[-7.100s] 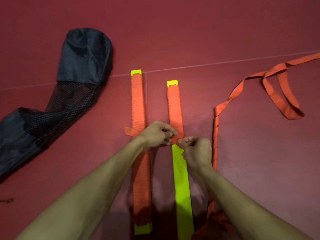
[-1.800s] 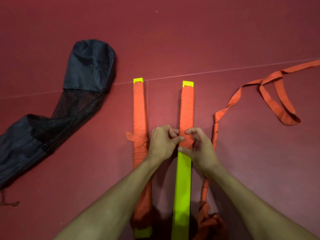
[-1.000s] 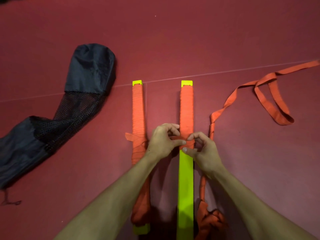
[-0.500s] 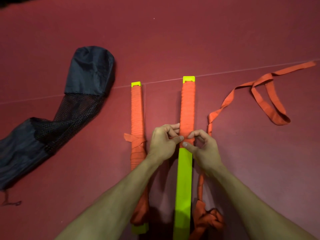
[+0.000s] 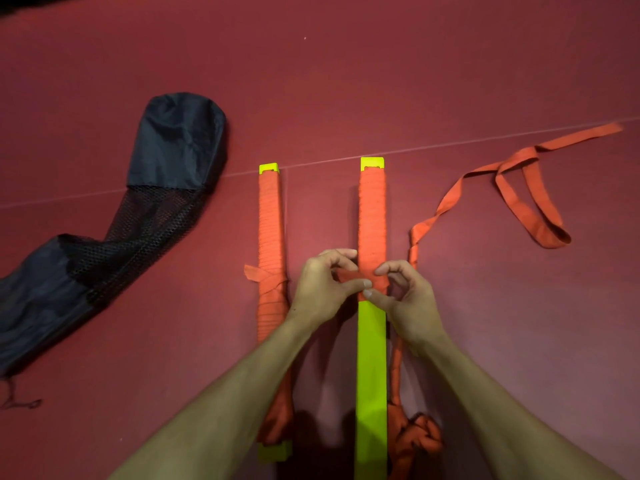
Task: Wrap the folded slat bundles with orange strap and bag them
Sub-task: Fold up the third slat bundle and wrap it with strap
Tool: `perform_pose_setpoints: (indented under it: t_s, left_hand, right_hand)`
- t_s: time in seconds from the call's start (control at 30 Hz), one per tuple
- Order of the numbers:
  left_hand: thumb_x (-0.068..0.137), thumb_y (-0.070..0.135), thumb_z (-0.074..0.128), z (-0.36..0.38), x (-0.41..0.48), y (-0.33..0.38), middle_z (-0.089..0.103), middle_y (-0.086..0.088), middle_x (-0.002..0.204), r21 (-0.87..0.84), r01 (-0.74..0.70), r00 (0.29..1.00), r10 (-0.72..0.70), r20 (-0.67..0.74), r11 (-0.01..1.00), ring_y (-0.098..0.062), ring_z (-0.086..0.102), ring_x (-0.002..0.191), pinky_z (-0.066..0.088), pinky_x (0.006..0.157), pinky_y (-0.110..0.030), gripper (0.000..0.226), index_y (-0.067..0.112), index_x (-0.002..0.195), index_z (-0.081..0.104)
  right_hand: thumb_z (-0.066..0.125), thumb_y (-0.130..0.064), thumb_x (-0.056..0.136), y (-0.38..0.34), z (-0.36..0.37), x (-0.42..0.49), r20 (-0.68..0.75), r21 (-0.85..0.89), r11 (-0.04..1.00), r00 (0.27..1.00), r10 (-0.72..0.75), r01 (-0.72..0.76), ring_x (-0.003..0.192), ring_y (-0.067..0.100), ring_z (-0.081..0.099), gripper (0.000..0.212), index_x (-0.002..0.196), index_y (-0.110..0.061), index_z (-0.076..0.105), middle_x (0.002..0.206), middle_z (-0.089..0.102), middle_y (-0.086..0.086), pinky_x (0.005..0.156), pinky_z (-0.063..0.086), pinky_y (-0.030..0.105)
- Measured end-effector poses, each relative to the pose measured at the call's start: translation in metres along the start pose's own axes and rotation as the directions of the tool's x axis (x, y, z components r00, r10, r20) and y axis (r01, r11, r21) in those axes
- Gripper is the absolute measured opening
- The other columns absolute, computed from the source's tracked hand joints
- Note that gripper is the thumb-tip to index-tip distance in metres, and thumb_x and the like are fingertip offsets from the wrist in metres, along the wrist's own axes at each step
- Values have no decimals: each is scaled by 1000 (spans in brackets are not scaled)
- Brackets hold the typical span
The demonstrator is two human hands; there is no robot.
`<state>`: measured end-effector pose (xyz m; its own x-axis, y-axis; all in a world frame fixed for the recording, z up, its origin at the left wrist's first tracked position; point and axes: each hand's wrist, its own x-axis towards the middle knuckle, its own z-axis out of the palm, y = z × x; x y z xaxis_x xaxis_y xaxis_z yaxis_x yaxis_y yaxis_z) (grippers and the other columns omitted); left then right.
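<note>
We pinch the strap [image 5: 349,277] across the bundle [image 5: 370,358].
Our left hand [image 5: 323,289] and right hand [image 5: 407,301] grip it tightly to stop slackening.

Head camera looks steeply down, apparently close.

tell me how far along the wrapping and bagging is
Done: the left bundle is wrapped nearly end to end. In hand: the right bundle is wrapped on its far half; left hand and right hand pinch the orange strap at the wrap's edge. Left: its bare yellow near half, then bagging; both bundles lie outside the black bag.
</note>
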<state>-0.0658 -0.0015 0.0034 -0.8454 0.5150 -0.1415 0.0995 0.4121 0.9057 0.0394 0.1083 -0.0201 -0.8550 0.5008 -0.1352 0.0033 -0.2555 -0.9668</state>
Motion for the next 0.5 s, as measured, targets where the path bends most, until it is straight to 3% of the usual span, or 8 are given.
perform_pose_setpoints:
  t_s: [0.1,0.2,0.37,0.5]
  left_hand:
    - [68,-6,85,-2,2,1,65,-2,110,12,-5,1000,5,9,1000,-8,69,85,56,82,-25,40,24,60,60]
    - [71,-10,82,-4,3,6,64,-4,110,19,-3,999,2,35,1000,11,64,73,51,74,-11,41,20,56,58]
    - [75,-16,76,-1,0,13,65,-7,109,29,-8,1000,8,-6,1000,11,61,74,48,70,-6,48,18,54,49]
    - [76,-16,75,-3,0,9,65,-7,108,-15,-3,1000,3,1,1000,12,65,70,51,72,-8,47,18,55,50]
  right_hand:
    - [74,15,73,0,2,-1,7,-26,1000,1000,-2,3,68,-4,57,33,88,-7,54,76,69,-12,60,45,14]
    - [74,11,76,0,1,2,-16,-36,999,999,-34,34,73,6,51,27,81,-9,55,77,60,-1,62,43,20]
    - [66,18,79,-1,0,6,25,-6,1000,1000,4,-4,67,-2,53,29,81,-7,51,71,63,-13,60,44,14]
    - [63,19,80,-2,-2,6,82,40,999,996,31,-34,69,5,55,30,85,-8,50,76,66,-9,57,47,17]
